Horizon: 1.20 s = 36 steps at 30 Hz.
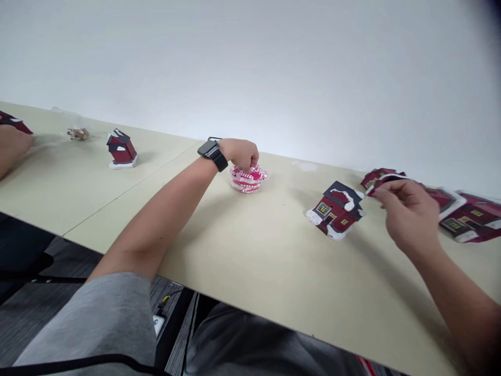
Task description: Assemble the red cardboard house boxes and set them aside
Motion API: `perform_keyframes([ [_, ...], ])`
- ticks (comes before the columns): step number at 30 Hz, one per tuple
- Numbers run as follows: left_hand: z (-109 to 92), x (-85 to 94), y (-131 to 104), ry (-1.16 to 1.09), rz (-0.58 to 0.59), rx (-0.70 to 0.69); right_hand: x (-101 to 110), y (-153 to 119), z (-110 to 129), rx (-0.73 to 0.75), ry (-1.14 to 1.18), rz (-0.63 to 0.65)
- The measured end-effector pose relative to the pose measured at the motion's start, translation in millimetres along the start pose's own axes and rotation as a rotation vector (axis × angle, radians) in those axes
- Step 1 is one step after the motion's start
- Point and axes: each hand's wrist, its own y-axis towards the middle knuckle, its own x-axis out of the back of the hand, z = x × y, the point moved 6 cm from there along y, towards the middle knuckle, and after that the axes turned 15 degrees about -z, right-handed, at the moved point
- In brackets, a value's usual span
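My left hand (242, 153), with a black watch on its wrist, reaches over a clear plastic bowl (247, 189). Its fingers are pinched together at the pink-and-white striped pieces (256, 175) in the bowl; whatever they grip is hidden. On the right, my right hand (410, 214) pinches a small dark red piece with a white edge (371, 190), partly covered by the fingers. Left of that hand, a dark red model house (337, 210) with a snowy roof and base stands tilted in view on the table.
More model houses (472, 215) stand at the right, behind my right hand. Another small house (122, 149) and a clear bag with brown bits (78, 133) are on the table (250, 261) to the left. Another person's hand (13, 149) touches a house at the far left.
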Motion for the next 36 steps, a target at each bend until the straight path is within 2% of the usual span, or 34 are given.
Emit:
perform_keyframes([
  [2,3,-0.4,2,0.003,-0.015,0.011,-7,-3,-1,-0.028,0.017,0.082],
  [5,6,0.1,4,-0.015,-0.042,0.028,-19,-12,-1,-0.08,0.039,0.289],
  [8,7,0.5,4,-0.043,-0.031,0.024,-25,-20,-4,-0.101,-0.048,0.463],
  [12,7,1.3,2,-0.05,-0.014,0.036,-32,-29,-10,-0.109,-0.082,0.595],
  [14,7,1.5,2,-0.054,-0.028,0.048,-33,-30,-11,-0.092,-0.112,0.598],
  [20,10,3.7,10,-0.001,-0.168,0.039,-35,-28,-13,-0.046,-0.14,0.6],
  [25,11,1.6,10,0.016,-0.138,0.071,-35,-26,-28,-0.111,-0.286,0.558],
  [32,8,1.4,8,0.023,-0.111,0.079,-32,-27,-18,-0.163,-0.203,0.505],
  [36,5,-1.7,10,0.027,-0.118,0.07,-31,-32,-4,-0.257,-0.017,0.521],
])
